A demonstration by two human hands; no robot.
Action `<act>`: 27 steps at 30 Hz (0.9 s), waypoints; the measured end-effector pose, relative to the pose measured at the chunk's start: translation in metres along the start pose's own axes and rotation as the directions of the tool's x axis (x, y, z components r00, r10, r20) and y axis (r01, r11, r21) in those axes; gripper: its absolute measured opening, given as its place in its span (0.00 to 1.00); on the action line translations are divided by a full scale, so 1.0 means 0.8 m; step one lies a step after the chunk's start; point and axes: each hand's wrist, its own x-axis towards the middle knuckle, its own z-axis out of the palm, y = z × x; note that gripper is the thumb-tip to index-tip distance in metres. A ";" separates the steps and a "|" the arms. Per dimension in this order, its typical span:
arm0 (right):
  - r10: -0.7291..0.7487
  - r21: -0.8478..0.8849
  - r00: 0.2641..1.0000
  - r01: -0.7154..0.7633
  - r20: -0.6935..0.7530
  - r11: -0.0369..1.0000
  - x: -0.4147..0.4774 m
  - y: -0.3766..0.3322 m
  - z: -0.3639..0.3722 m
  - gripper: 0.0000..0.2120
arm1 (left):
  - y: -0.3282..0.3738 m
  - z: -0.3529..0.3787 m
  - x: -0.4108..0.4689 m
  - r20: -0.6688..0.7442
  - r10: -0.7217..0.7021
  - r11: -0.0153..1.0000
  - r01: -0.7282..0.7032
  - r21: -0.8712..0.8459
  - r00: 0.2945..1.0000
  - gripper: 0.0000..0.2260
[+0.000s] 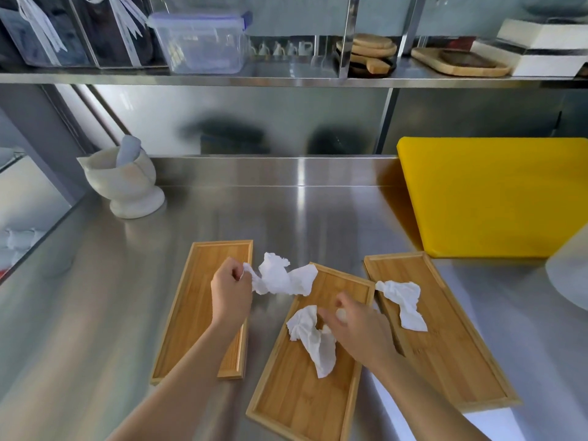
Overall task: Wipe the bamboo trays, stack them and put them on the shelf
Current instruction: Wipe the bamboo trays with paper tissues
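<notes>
Three rectangular bamboo trays lie side by side on the steel counter: the left tray (191,313), the middle tray (302,393) and the right tray (445,354). My left hand (230,294) hovers over the left tray and pinches one end of a crumpled white paper towel (280,278), lifted between the left and middle trays. My right hand (359,332), blurred, is over the middle tray with its fingers on a second crumpled towel (313,340) that lies in that tray. A third towel (405,303) rests on the right tray.
A white mortar with pestle (124,183) stands at the back left. A yellow cutting board (496,195) leans at the back right. The steel shelf (286,78) above holds a clear plastic box (203,43), wooden boards (372,52) and a white box (547,49).
</notes>
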 end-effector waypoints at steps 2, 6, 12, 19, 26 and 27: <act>-0.010 -0.031 0.988 0.015 0.154 0.999 -0.003 -0.010 0.006 0.25 | 0.006 0.002 0.007 -0.040 -0.047 0.998 0.045 -0.039 0.998 0.13; -0.027 -0.091 0.948 0.059 0.319 0.994 -0.006 -0.020 0.021 0.33 | 0.015 0.007 0.008 -0.034 -0.080 0.995 0.078 -0.058 0.996 0.11; -0.097 -0.144 0.928 0.158 0.359 0.977 -0.004 -0.005 0.035 0.22 | 0.002 0.030 0.007 0.250 0.033 0.978 -0.083 0.193 0.968 0.10; -0.147 -0.070 0.943 0.175 0.298 0.982 -0.006 0.009 0.036 0.12 | -0.023 0.064 0.000 0.580 -0.005 0.770 -0.366 0.522 0.815 0.28; -0.061 0.000 0.988 0.061 0.145 0.998 -0.006 0.024 0.014 0.12 | -0.016 0.070 -0.006 0.471 0.048 0.789 -0.323 0.523 0.881 0.15; -0.044 0.013 0.994 0.043 0.098 0.999 -0.004 0.026 0.008 0.16 | -0.013 0.070 -0.005 0.438 0.042 0.785 -0.301 0.542 0.898 0.16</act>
